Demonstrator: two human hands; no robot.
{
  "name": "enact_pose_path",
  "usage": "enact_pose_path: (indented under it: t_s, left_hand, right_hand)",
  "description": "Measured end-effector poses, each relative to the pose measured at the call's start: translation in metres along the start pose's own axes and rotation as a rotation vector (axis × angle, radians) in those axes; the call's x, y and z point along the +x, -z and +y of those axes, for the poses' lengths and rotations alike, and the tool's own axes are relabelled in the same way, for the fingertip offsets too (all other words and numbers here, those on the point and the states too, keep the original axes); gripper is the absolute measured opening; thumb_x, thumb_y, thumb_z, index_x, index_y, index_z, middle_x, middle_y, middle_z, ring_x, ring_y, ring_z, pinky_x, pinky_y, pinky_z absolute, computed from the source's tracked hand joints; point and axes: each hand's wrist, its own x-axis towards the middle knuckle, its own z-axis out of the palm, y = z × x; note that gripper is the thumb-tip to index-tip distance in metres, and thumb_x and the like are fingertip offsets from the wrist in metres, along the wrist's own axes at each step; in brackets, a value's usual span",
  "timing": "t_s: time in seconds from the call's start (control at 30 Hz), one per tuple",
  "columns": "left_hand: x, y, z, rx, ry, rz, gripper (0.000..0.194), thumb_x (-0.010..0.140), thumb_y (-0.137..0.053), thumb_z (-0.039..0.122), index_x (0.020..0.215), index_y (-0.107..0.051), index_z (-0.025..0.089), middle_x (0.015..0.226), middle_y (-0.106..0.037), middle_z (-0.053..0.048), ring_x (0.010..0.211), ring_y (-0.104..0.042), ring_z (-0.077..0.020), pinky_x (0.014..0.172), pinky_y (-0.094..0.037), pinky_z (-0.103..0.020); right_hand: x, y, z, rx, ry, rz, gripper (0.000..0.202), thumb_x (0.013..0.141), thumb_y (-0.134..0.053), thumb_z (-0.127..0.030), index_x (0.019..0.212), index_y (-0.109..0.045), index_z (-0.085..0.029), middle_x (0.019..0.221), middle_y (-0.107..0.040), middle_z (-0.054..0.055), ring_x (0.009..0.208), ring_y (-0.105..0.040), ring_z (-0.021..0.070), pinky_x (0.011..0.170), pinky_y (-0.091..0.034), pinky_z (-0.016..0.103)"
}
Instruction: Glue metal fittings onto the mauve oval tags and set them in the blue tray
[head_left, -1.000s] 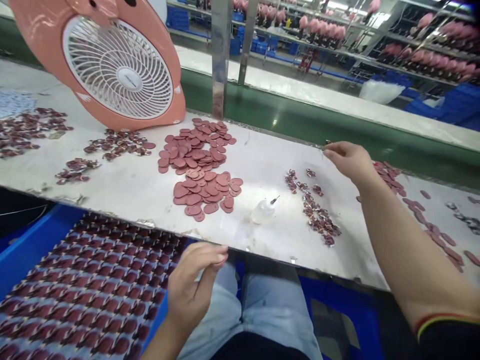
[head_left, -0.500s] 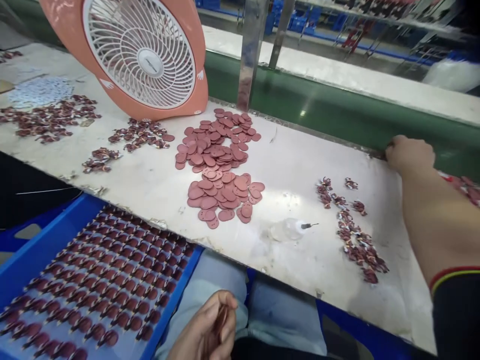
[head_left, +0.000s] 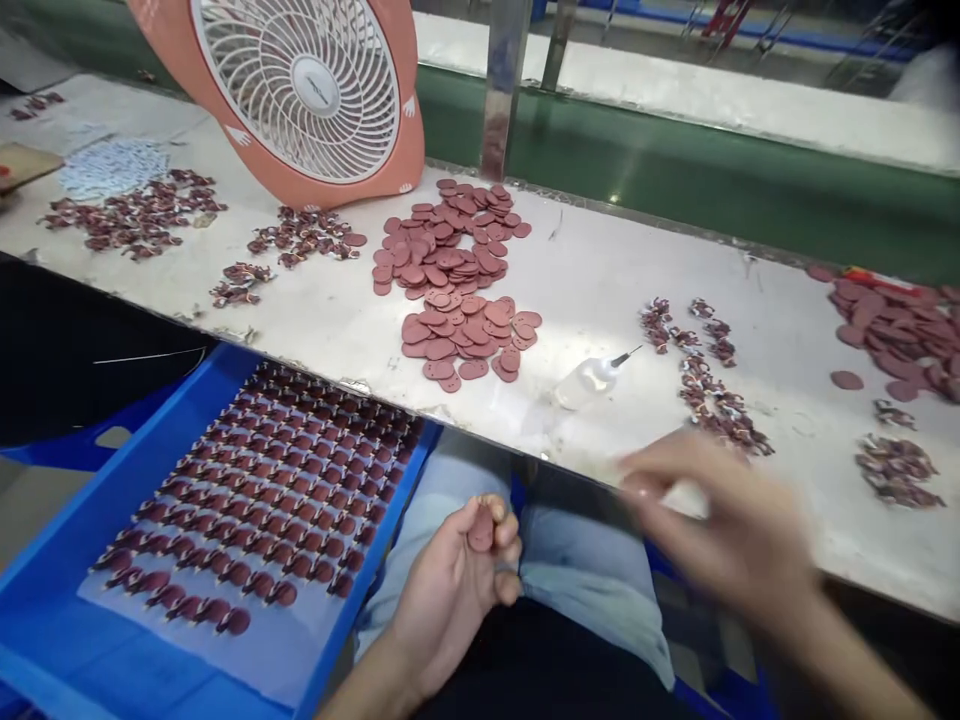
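My left hand (head_left: pixel 454 590) is over my lap, palm up, with its fingers curled. A reddish-brown oval disc (head_left: pixel 481 528) sits between its thumb and fingers. Smeared by motion, my right hand (head_left: pixel 720 525) passes over the table's front edge; whether it holds anything does not show. Just beyond it lies a cluster of small brown-and-white figure pieces (head_left: pixel 712 395). A clear squeeze bottle with a thin needle tip (head_left: pixel 585 382) lies on its side to the left of that cluster. Loose oval discs (head_left: pixel 469 335) are heaped at mid-table.
A blue tray (head_left: pixel 45 575) at lower left holds rows of assembled brown pieces. An orange fan (head_left: pixel 322 100) stands at the back. More discs (head_left: pixel 892 335) and figure pieces (head_left: pixel 896 470) lie at right. A metal post (head_left: pixel 501 100) rises behind the table, beside a green belt (head_left: pixel 675 165).
My right hand has come back from the table's far edge towards my lap. My left hand has risen and turned, showing the disc in it. The view has shifted.
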Motion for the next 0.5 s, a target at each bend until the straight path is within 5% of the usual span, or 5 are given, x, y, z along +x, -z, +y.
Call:
enact_pose_path:
  t_s: [0.07, 0.17, 0.37, 0.5]
  left_hand:
    - [0.0, -0.006, -0.004, -0.072, -0.008, 0.019, 0.03, 0.102, -0.044, 0.029, 0.082, -0.063, 0.016, 0.086, -0.059, -0.002, 0.081, -0.061, -0.0122, 0.071, -0.052, -0.024]
    - [-0.004, -0.011, -0.005, -0.177, 0.012, 0.004, 0.034, 0.103, -0.041, 0.027, 0.084, -0.066, 0.014, 0.094, -0.064, -0.006, 0.091, -0.064, -0.0129, 0.091, -0.049, -0.026]
    - [-0.017, -0.003, -0.01, -0.11, -0.024, -0.104, 0.033, 0.096, -0.059, 0.039, 0.105, -0.073, 0.01, 0.102, -0.07, -0.008, 0.096, -0.065, -0.0137, 0.091, -0.048, -0.024]
    - [-0.022, 0.004, -0.012, -0.048, -0.126, -0.13, 0.042, 0.083, -0.076, 0.043, 0.112, -0.074, 0.013, 0.096, -0.07, -0.004, 0.088, -0.064, -0.011, 0.084, -0.05, -0.023]
  right_hand:
    - [-0.023, -0.039, -0.044, 0.064, 0.153, -0.111, 0.018, 0.093, -0.067, -0.031, 0.107, -0.069, -0.019, 0.08, -0.07, 0.002, 0.068, -0.063, 0.0141, 0.058, -0.053, 0.026]
    - [-0.041, -0.071, -0.064, 0.052, 0.257, -0.131, 0.022, 0.094, -0.064, -0.017, 0.114, -0.068, -0.012, 0.079, -0.07, 0.005, 0.065, -0.059, 0.0169, 0.054, -0.05, 0.03]
    - [-0.046, -0.073, -0.053, 0.087, 0.359, -0.01, 0.03, 0.091, -0.061, -0.005, 0.12, -0.064, -0.005, 0.09, -0.074, 0.012, 0.069, -0.06, 0.018, 0.054, -0.047, 0.031]
    - [-0.044, -0.068, -0.05, 0.119, 0.302, 0.07, 0.036, 0.085, -0.07, -0.006, 0.12, -0.066, -0.015, 0.089, -0.071, 0.005, 0.069, -0.061, 0.0157, 0.059, -0.05, 0.03]
